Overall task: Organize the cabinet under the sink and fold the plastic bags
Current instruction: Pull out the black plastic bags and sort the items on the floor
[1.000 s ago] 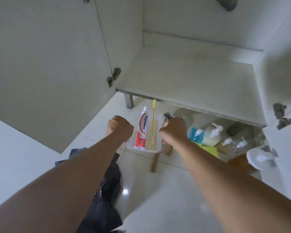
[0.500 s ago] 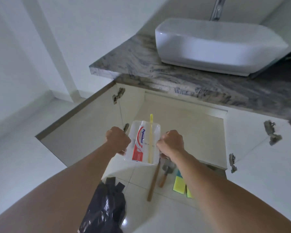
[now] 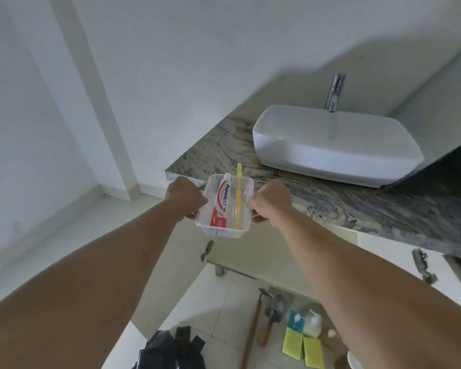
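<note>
I hold the clear plastic tray [image 3: 225,206] in the air at the front left corner of the worktop [image 3: 357,206]. It looks light, thin and a bit flexible, so the long side rims are the place to grip. The toothpaste [image 3: 220,202] and toothbrush [image 3: 238,195] lie loose inside and could slide. My left hand [image 3: 185,199] and right hand [image 3: 270,202] each curl round a rim.

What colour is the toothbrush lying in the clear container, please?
Yellow; the toothbrush shows best in the head view.
</note>
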Motion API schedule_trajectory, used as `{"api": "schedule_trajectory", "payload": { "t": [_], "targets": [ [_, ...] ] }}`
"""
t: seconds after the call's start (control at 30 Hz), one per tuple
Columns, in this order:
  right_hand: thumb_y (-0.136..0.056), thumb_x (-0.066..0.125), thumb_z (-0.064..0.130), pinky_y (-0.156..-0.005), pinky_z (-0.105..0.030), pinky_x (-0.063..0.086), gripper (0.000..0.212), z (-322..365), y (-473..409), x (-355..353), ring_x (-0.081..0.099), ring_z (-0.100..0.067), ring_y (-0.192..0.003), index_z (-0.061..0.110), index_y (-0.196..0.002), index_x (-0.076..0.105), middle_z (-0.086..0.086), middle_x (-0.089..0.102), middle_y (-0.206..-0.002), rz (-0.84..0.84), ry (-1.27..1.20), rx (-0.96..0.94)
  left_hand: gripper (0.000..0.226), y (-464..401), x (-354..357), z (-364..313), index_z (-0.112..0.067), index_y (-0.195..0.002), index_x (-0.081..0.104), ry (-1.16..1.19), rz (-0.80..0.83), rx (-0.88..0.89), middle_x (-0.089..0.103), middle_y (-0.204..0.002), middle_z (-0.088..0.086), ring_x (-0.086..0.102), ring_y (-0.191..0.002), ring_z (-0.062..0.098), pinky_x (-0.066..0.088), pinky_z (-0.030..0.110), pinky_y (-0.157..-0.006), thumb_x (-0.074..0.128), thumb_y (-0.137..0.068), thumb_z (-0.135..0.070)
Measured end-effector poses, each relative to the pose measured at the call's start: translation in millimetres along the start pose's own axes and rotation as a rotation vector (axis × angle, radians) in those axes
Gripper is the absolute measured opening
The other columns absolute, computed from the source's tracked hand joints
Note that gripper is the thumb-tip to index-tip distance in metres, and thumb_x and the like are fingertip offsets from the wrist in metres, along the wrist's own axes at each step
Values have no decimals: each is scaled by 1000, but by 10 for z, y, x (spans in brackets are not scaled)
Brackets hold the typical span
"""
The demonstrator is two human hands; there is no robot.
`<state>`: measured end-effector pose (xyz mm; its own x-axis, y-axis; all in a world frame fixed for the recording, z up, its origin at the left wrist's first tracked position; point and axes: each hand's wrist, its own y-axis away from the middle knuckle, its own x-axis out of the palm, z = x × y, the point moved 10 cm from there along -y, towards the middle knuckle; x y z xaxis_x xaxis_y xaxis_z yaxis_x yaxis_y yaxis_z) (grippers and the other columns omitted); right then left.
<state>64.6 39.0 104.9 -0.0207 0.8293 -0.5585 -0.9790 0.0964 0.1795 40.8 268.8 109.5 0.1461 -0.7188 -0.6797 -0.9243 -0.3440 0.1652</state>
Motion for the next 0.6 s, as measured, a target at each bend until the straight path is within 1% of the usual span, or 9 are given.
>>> {"api": "schedule_trajectory", "payload": {
  "t": [0.1, 0.2, 0.27, 0.3, 0.37, 0.43, 0.5, 0.53, 0.6],
  "targets": [
    [-74, 71, -4, -55, -48, 60, 5, 244, -308, 60, 70, -28, -51, -6, -77, 68, -14, 69, -59, -22, -6, -7, 16, -351, -109, -167, 1, -100, 64, 18, 47, -3, 69, -95, 18, 68, -77, 28, 60, 37, -71, 64, -86, -6],
    [-72, 72, -3, -56, -49, 60, 7, 442, -673, 142, 68, -30, -50, -5, -71, 66, -13, 65, -53, -52, -20, -22, 10, -742, -162, -275, -6, -94, 60, 11, 32, 4, 65, -95, 15, 65, -81, 27, 59, 40, -79, 59, -86, 0],
    [-70, 66, -4, -58, -44, 60, 9, 518, -912, 240, 66, -31, -49, 0, -64, 60, -13, 60, -50, -37, -37, -21, 10, -1016, -162, -305, -8, -86, 63, 19, 2, 13, 67, -93, 15, 68, -82, 30, 59, 42, -78, 61, -84, 1],
    [-69, 62, -6, -55, -40, 58, 14, 547, -1027, 286, 63, -29, -46, 4, -62, 55, -12, 58, -49, -29, -44, -20, 10, -1156, -175, -308, -8, -82, 67, 36, -32, 12, 70, -92, 17, 69, -82, 32, 60, 44, -77, 64, -81, 2],
    [-71, 62, -5, -52, -37, 57, 20, 583, -1281, 386, 61, -27, -47, 6, -61, 51, -11, 58, -54, -23, -57, -29, 12, -1421, -197, -309, -5, -83, 73, 85, -102, 14, 72, -90, 18, 69, -85, 34, 59, 47, -78, 72, -75, 5],
    [-75, 65, 1, -52, -31, 55, 22, 603, -1519, 462, 61, -25, -54, 8, -61, 50, -9, 56, -60, -35, -38, -43, 15, -1652, -163, -310, -6, -86, 75, 135, -120, 2, 71, -93, 13, 67, -88, 30, 58, 45, -82, 76, -74, 3],
    [-79, 65, 6, -58, -29, 54, 19, 614, -1738, 541, 61, -25, -61, 5, -63, 55, -9, 58, -64, -45, -19, -73, 18, -1873, -108, -301, -6, -90, 75, 184, -122, -11, 71, -97, 11, 64, -86, 24, 57, 43, -84, 77, -75, 2],
    [-80, 65, 8, -63, -31, 57, 16, 618, -1829, 585, 64, -25, -65, 1, -66, 59, -10, 63, -68, -46, -30, -82, 19, -1972, -85, -303, -5, -93, 75, 199, -126, -11, 71, -99, 10, 63, -85, 23, 57, 42, -85, 77, -75, 2],
    [-80, 65, 11, -68, -42, 61, 15, 616, -1993, 649, 69, -29, -72, -3, -74, 66, -14, 69, -76, -65, -33, -96, 21, -2145, -43, -297, -5, -97, 75, 213, -141, -8, 71, -100, 10, 64, -87, 23, 57, 41, -86, 76, -77, 1]
  ]
}}
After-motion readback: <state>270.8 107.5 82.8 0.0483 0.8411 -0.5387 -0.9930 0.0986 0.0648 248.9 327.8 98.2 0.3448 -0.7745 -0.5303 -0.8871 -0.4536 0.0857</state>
